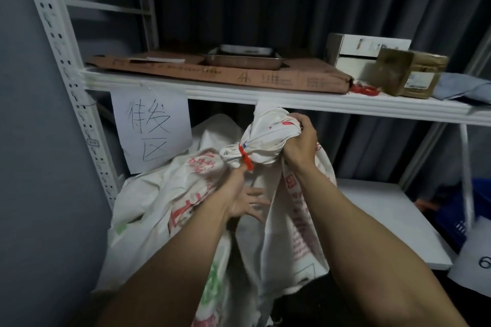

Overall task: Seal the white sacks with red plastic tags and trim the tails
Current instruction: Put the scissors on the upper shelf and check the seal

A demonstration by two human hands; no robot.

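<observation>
A white sack (295,210) with red printing stands in front of me under the shelf. Its bunched neck (261,141) is wrapped by a red plastic tag (245,158). My right hand (299,142) is closed around the gathered top of the sack, just right of the tag. My left hand (243,198) is below the neck; thumb and forefinger pinch the tag's lower end while the other fingers are spread. A second white sack (170,194) lies behind and to the left.
A white metal shelf (265,94) runs just above the sack. On it lie flat cardboard (212,71), a metal tray (243,58), boxes (409,71) and a bundle of red tags (365,89). A handwritten paper sign (152,127) hangs at left. A blue crate (475,210) sits at right.
</observation>
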